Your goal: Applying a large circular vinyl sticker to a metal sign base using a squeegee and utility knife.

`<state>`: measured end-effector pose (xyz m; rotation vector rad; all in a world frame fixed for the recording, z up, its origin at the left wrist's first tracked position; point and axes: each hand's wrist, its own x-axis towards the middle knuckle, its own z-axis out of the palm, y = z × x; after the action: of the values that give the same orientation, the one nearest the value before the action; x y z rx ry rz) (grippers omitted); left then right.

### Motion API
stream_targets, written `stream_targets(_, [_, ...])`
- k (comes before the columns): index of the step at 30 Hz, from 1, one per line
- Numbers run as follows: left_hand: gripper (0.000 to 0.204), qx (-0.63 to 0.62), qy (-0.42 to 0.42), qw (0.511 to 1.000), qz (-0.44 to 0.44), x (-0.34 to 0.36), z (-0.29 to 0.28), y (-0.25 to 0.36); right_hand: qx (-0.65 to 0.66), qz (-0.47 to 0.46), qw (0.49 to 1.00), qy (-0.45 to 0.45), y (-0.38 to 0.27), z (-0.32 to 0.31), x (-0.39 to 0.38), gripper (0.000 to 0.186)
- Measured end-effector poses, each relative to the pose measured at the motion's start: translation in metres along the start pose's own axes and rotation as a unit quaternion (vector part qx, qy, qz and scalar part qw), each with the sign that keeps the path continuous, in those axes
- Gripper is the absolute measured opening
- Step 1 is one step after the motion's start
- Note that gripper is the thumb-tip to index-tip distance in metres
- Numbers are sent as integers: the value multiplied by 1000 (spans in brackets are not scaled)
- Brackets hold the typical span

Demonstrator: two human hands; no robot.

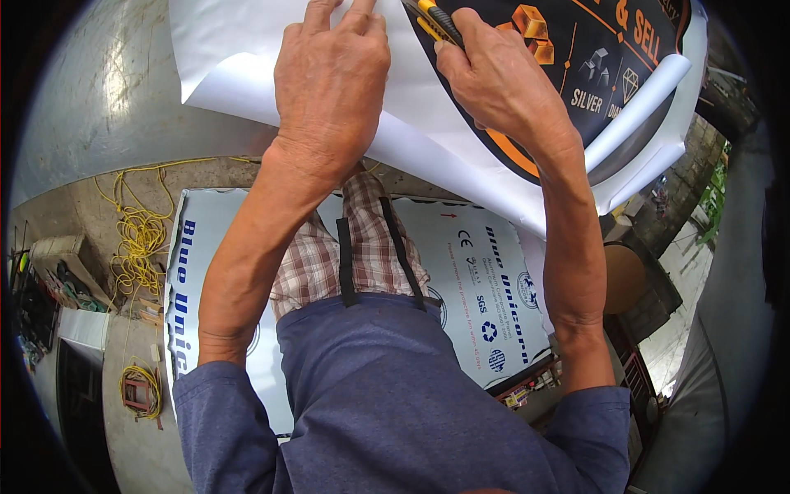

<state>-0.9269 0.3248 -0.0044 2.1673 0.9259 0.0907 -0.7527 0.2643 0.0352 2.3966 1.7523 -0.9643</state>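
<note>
My right hand (506,78) is closed around a yellow and black utility knife (445,23), held at the edge of a printed black sticker sheet (568,49) with orange and white graphics. The knife's tip end runs toward the top edge of the view. My left hand (329,78) lies back-up on the white sheet (234,45) to the left, its fingers stretched out and partly cut off by the top edge. The white sheet curls up along its near side. At the right, a strip of the printed sheet's white border (638,111) is rolled over.
Below the sheet, a large pale panel (477,288) with blue printing lies behind my body. Tangled yellow cord (140,235) is on the floor at left, near a wound cord reel (141,392). A grey metal surface (90,99) spans the upper left. A round brown object (625,278) stands at right.
</note>
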Motion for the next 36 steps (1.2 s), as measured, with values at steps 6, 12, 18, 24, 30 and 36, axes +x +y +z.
stream_targets(6, [65,159,86,982,45,-29,21,-2,-69,-18,995,-68,2,4,2,21])
stream_targets(12, [65,206,44,977,36,-29,14,1,5,28,999,41,-13,15,-10,24])
stream_targets(18, [61,205,22,976,72,-28,11,-1,-2,54,998,36,-13,22,-11,23])
stream_targets(24, [62,183,17,981,66,-27,9,3,-27,67,996,45,-21,24,-14,22])
stream_targets(30, [63,302,101,940,121,-23,39,-27,-18,72,996,40,-24,26,-13,23])
stream_targets(36, [65,305,117,936,128,-24,42,-28,-24,76,996,42,-24,28,-17,22])
